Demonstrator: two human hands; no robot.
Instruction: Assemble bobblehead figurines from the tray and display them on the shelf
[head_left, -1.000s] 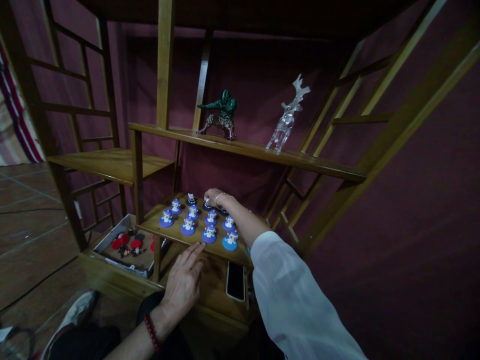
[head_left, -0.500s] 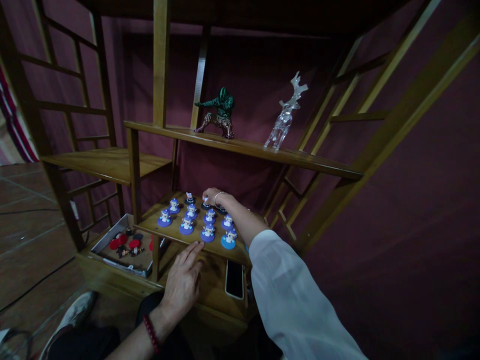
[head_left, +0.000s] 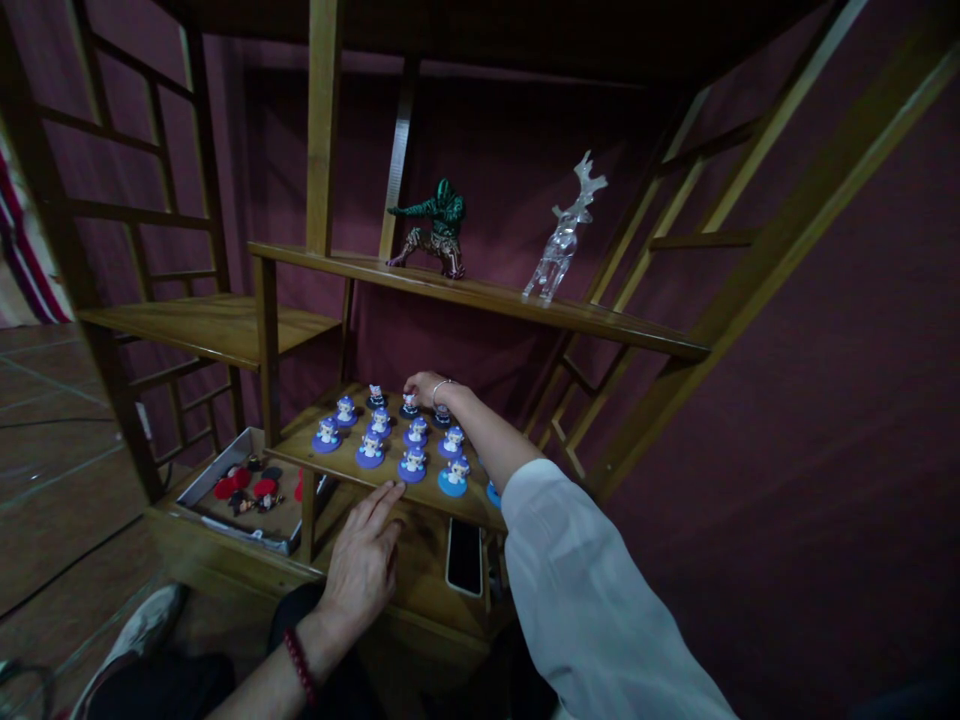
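Observation:
Rows of small figurines with purple hair and round purple bases stand upright on a low wooden shelf (head_left: 341,462). One of them, a purple figurine (head_left: 370,449), is in the front row near the middle. At the back row, my right hand (head_left: 426,387) is closed at the top of a small figurine on a black base (head_left: 409,404), which stands on the shelf. The fingertips are partly hidden. Another black-based figurine (head_left: 376,396) stands to its left. My left hand (head_left: 366,552) rests open, fingers stretched out, fingertips at the shelf's front edge below a purple figurine (head_left: 412,464).
A shallow box (head_left: 279,530) with red and black figurines sits at lower left. A phone (head_left: 464,556) lies below the shelf. On the upper shelf (head_left: 480,291) stand a green crouching figure (head_left: 439,230) and a clear deer ornament (head_left: 556,250). Wooden posts frame both sides.
My right hand stays at the same black-based figurine, which now shows more clearly. My left hand has hardly moved. The view has shifted slightly.

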